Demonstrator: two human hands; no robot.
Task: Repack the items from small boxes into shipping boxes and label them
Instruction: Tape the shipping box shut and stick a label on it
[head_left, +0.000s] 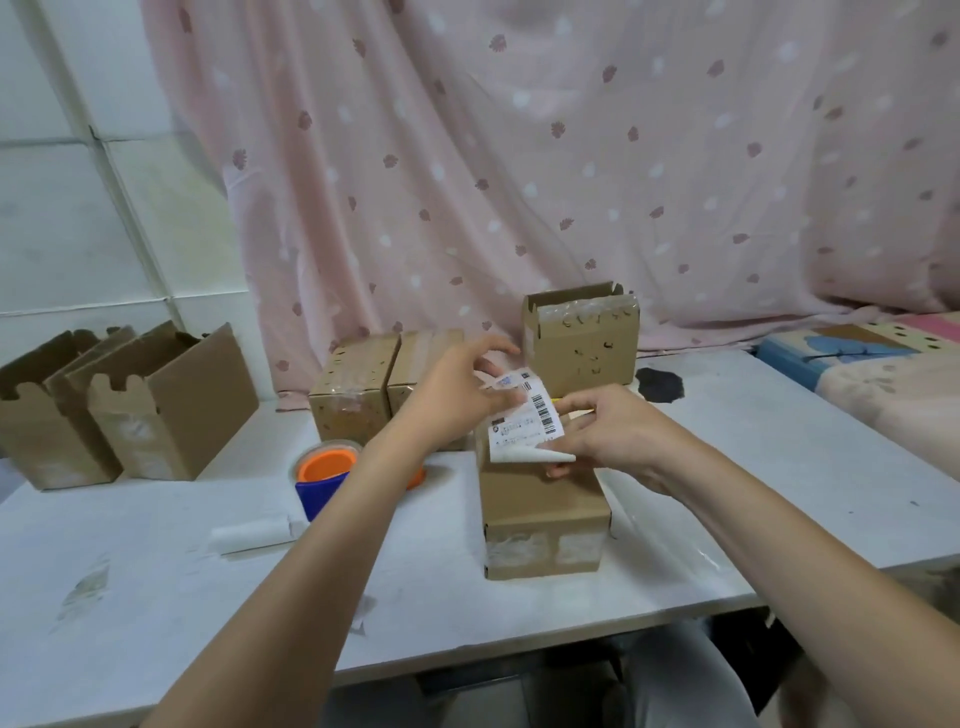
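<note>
A white shipping label (525, 420) with barcodes hangs in the air just above a taped, closed cardboard shipping box (543, 519) in the middle of the table. My left hand (462, 387) pinches the label's upper left edge. My right hand (610, 434) pinches its lower right corner, where the backing paper curls away from the sticker. Part of the box's top is hidden behind the label and my hands.
Two taped boxes (363, 395) stand behind my left arm, and one with an open top (582, 340) behind the label. Open empty cartons (156, 410) sit far left. A tape dispenser (324, 475) and paper scrap (254, 535) lie on the white table (156, 597).
</note>
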